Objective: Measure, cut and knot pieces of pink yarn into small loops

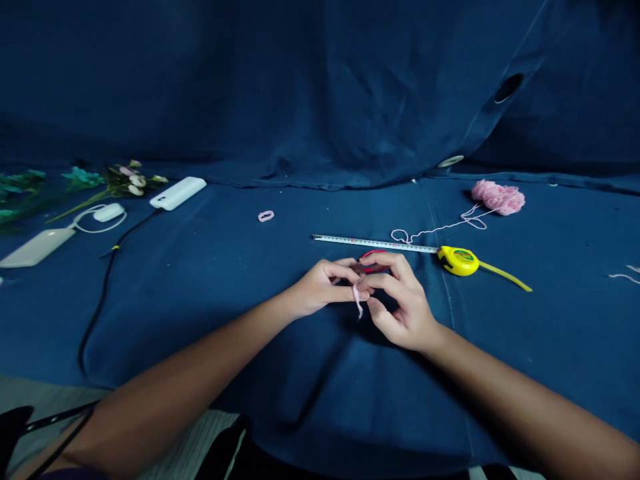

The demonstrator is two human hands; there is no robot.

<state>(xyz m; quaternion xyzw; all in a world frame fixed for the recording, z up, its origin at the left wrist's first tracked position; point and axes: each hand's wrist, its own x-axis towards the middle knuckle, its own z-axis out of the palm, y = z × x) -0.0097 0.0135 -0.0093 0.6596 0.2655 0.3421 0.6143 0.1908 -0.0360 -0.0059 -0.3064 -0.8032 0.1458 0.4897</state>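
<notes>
My left hand (323, 285) and my right hand (403, 300) meet over the blue cloth (200, 300), fingers pinched together on a short piece of pink yarn (357, 300) that hangs down between them. Just behind my fingers lies something red (373, 255), partly hidden, perhaps scissor handles. A steel tape (373, 243) stretches left from its yellow measuring tape case (459, 261) right behind my hands. A pink yarn ball (499, 197) sits at the back right, its loose strand (435, 230) trailing towards the tape.
A small pink yarn loop (266, 216) lies at centre left. At the far left are two white power banks (178, 193) (36, 247), a white charger (109, 212), a black cable (103, 293) and artificial flowers (120, 179). Yarn scraps (625, 275) lie at the right edge.
</notes>
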